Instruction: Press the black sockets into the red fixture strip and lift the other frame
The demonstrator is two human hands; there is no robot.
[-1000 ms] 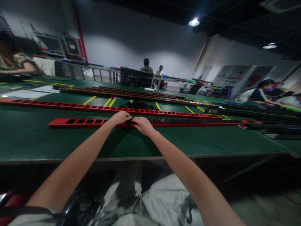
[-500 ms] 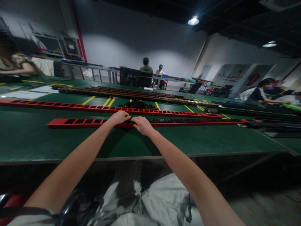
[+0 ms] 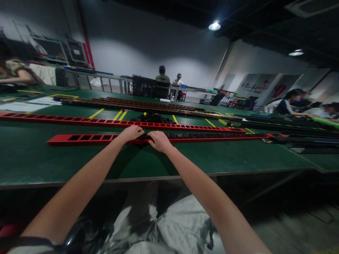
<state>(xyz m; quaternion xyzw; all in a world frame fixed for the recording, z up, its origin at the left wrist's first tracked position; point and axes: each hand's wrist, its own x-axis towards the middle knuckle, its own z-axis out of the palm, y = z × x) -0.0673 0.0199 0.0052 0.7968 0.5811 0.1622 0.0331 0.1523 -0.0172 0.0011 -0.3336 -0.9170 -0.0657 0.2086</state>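
Note:
A long red strip (image 3: 59,139) with a row of square openings lies across the table in front of me. Its left openings look dark and unfilled, while black square inserts (image 3: 185,135) fill the row to the right. My left hand (image 3: 131,133) rests over the strip's middle with fingers curled down; whatever its fingertips hold is hidden. Close beside it, my right hand (image 3: 160,141) is bent over the strip, thumb at the near edge and fingers on top. A small dark part shows between the two hands, too dim to make out.
Behind it lies a second red strip (image 3: 66,120) with openings, and a pile of small black parts (image 3: 153,118). Long brown-black bars (image 3: 119,104) lie further back. Dark bars (image 3: 304,137) are stacked at right. Papers (image 3: 31,104) lie at left. Co-workers sit on both sides and behind.
The view has shifted slightly, so the scene sits a little further left. Both hands stay at the same part of the strip, with little visible movement.

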